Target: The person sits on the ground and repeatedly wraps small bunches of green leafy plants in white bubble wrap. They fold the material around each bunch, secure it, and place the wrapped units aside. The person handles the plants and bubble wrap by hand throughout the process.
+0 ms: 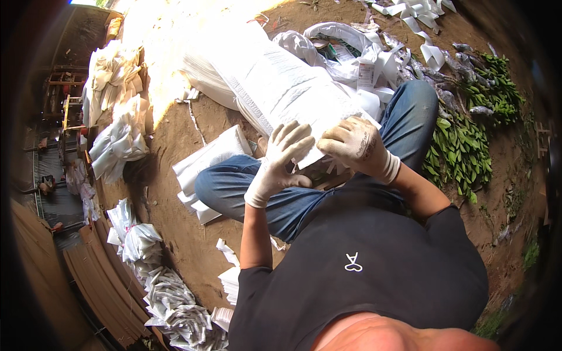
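A long white padded sheet with quilted creases stretches from my lap away over a thick pile of white sheets. Both hands wear pale knitted work gloves. My left hand is spread, fingers apart, by the left side of the sheet's near end, and holds nothing. At the right side of that end, the curled fingers of my right hand grip the sheet's edge; the fingertips are partly hidden. The sheet's near corner shows between the hands, above my crossed legs in blue jeans.
Folded white sheets lie by my left knee. Tied white bundles and stacked packets line the left, near brown boards. A white sack stands beyond the sheet. Leafy cuttings with wrapped ends lie right.
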The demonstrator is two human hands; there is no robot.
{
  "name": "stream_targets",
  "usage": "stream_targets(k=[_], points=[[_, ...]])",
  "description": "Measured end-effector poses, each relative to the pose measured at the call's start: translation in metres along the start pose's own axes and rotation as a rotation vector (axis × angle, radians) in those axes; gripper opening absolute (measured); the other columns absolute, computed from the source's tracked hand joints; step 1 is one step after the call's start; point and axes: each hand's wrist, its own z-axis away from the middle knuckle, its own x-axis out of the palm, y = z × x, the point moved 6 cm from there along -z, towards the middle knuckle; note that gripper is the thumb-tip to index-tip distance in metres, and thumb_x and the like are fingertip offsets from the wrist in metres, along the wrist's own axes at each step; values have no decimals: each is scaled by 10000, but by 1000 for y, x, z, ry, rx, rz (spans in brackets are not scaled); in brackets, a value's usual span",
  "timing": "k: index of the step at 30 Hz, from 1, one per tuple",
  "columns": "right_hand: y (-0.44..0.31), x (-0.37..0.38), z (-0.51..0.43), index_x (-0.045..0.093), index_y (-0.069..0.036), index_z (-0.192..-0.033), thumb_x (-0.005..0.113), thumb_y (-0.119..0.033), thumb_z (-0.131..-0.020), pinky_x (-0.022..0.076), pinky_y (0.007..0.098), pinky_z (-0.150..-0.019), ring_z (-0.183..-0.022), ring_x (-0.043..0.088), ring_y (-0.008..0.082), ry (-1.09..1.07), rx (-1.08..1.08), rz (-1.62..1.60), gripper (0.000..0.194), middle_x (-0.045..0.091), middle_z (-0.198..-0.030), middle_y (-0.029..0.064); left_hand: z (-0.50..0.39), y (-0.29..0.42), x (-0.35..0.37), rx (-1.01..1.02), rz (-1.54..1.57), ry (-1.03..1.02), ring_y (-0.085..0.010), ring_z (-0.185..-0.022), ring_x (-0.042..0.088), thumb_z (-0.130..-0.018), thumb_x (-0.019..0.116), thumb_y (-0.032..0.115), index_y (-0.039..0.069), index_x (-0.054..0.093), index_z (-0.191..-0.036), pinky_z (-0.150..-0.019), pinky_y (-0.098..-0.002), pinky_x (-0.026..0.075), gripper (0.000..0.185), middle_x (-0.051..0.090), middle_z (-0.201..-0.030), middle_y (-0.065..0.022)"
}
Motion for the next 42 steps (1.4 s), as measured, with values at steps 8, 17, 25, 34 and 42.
stream_targets(k=[8,17,25,34,42], points=[[17,25,-22,728,-40,-1098,761,-160,-889,533,286,-758,-813,644,112,-318,589,-878,244,679,-894,45,15,-21,3,-98,29,415,-320,-913,726,-843,681,47,20,735,-992,-850,-383,559,160,749,-941,-133],[11,3,-22,708,-7,-989,778,-22,-860,517,260,-678,-743,657,109,74,256,-611,148,708,-864,44,29,-23,5,-283,50,448,-265,-799,719,-924,677,88,22,738,-922,-742,-338,552,90,743,-890,-120],[39,39,-21,731,-18,-1070,760,-104,-903,543,243,-768,-826,666,94,-344,682,-931,190,732,-922,51,30,-24,9,-189,95,371,-214,-845,726,-962,662,134,-3,730,-943,-778,-318,557,155,754,-911,-122],[32,23,-12,686,-28,-873,811,-71,-848,477,244,-664,-730,597,79,-30,356,-756,135,656,-840,18,34,-16,0,-194,77,463,-294,-877,727,-912,699,201,25,746,-963,-812,-359,550,190,751,-920,-125],[117,41,43,394,-246,-1538,900,-283,-651,340,450,-1175,-1444,374,297,-529,573,256,1022,440,-1525,70,76,-15,-23,-43,122,707,-299,-872,751,-1019,595,337,4,707,-886,-915,-443,556,376,761,-858,-130]])
